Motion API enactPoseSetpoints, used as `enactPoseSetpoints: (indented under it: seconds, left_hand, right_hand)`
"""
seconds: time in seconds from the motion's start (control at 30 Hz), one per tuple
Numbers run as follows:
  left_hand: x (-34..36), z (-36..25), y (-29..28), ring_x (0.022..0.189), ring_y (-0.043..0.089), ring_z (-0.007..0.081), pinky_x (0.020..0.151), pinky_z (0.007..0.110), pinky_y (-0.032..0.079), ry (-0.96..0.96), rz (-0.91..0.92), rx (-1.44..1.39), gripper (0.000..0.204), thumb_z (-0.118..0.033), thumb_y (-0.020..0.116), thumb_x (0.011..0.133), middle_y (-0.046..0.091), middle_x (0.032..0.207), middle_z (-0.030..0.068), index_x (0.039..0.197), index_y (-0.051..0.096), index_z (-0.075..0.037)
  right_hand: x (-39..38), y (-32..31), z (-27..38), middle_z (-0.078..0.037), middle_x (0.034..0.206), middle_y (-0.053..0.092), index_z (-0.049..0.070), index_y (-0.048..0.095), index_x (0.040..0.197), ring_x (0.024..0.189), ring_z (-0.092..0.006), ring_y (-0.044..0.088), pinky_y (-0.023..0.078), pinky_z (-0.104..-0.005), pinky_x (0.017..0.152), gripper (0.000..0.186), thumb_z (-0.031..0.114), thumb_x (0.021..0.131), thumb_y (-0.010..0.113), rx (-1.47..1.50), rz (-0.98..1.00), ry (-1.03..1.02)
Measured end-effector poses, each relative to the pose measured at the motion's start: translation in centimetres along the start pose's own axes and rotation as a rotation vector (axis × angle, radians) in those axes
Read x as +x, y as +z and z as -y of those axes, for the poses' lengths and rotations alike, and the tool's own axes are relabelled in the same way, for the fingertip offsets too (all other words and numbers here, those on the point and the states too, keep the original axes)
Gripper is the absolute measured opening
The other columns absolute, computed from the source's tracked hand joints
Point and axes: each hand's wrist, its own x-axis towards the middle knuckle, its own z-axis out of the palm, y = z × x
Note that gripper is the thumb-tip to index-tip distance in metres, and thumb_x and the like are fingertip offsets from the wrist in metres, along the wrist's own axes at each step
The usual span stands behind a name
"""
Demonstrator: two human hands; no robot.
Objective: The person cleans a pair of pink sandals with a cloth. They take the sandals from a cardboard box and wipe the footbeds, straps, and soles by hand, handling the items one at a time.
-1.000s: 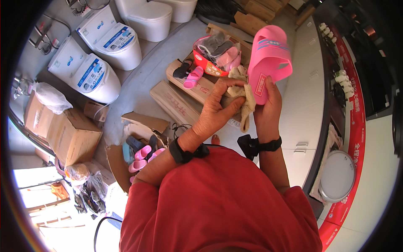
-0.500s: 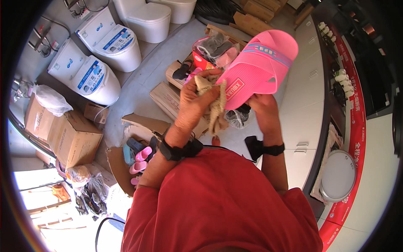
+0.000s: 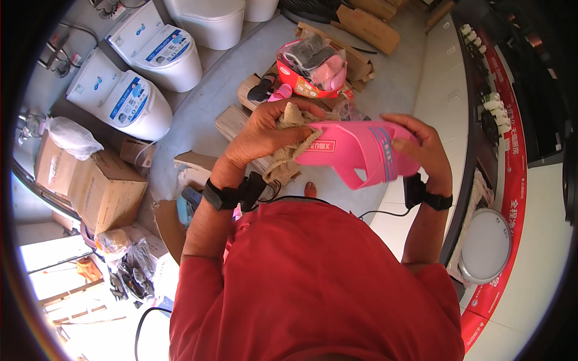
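A pink slide slipper point(image 3: 355, 150) with a blue stripe across its strap is held up between my two hands. My left hand point(image 3: 265, 133) is closed round a tan cloth point(image 3: 293, 141), pressing it against the slipper's heel end. At the toe end, my right hand point(image 3: 419, 141) grips the slipper, its fingers over the far edge and the thumb by the strap. Below and to the left, an open carton point(image 3: 165, 225) is partly covered by my left arm.
A red box point(image 3: 310, 84) of bagged slippers stands on the floor ahead, dark and pink slippers beside it. White toilets point(image 3: 138, 108) line the left wall near stacked cartons point(image 3: 108, 195). White cabinets point(image 3: 430, 102) run along the right.
The slipper has tipped from a raised slant to nearly level, its toe end lower. My right hand has moved from underneath to the toe end. My left hand still holds the cloth.
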Motion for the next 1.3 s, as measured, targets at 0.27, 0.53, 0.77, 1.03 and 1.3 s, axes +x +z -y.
enactPoseSetpoints:
  seconds: [0.27, 0.53, 0.77, 1.03, 1.3]
  left_hand:
    - [1.1, 1.6, 0.5, 0.087, 0.05, 0.0047, 0.078, 0.019, 0.042, 0.26, -0.26, 0.164, 0.028, -0.005, 0.056, 0.087, 0.059, 0.102, 0.0001, 0.115, 0.056, -0.003]
    - [3.9, 3.2, 3.9, 0.109, 0.047, 0.0112, 0.092, 0.024, 0.039, 0.483, -0.563, -0.309, 0.047, -0.011, 0.044, 0.094, 0.047, 0.126, 0.0057, 0.137, 0.027, -0.003]
    - [1.8, 3.9, 5.9, 0.083, 0.051, 0.0063, 0.073, 0.018, 0.043, 0.222, -0.362, -0.291, 0.044, -0.017, 0.038, 0.097, 0.053, 0.094, 0.0019, 0.138, 0.027, -0.004]
    - [2.7, 2.6, 2.4, 0.104, 0.051, 0.0164, 0.091, 0.027, 0.04, 0.729, -0.719, 0.29, 0.04, -0.006, 0.048, 0.09, 0.048, 0.126, 0.0072, 0.13, 0.042, -0.006]
    - [3.7, 0.7, 1.7, 0.087, 0.056, 0.0269, 0.073, 0.037, 0.047, 0.755, -0.46, 1.034, 0.02, -0.005, 0.059, 0.07, 0.062, 0.094, 0.0035, 0.09, 0.062, -0.009]
  right_hand:
    - [-0.2, 1.6, -3.4, -0.005, 0.099, 0.063, -0.001, 0.059, 0.109, 0.087, -0.0116, 0.058, 0.046, -0.025, 0.078, 0.032, 0.015, 0.082, 0.064, 0.216, -0.391, -0.007]
    - [1.3, 7.2, -4.4, -0.005, 0.103, 0.059, 0.0, 0.055, 0.111, 0.092, -0.0099, 0.054, 0.043, -0.0236, 0.082, 0.033, 0.02, 0.086, 0.061, 0.356, -0.515, -0.173]
    - [2.3, 8.5, -3.6, -0.006, 0.112, 0.056, -0.001, 0.05, 0.117, 0.099, -0.0107, 0.051, 0.04, -0.024, 0.086, 0.039, 0.026, 0.089, 0.057, 0.421, -0.655, -0.254]
    - [1.7, 9.1, -3.9, -0.008, 0.112, 0.056, -0.001, 0.05, 0.12, 0.101, -0.0139, 0.053, 0.042, -0.0256, 0.088, 0.041, 0.024, 0.088, 0.058, 0.165, -0.665, -0.267]
    - [0.7, 8.7, -3.6, -0.009, 0.096, 0.059, 0.002, 0.057, 0.113, 0.085, -0.0169, 0.057, 0.045, -0.0258, 0.075, 0.039, 0.009, 0.077, 0.067, -0.344, -0.461, -0.412]
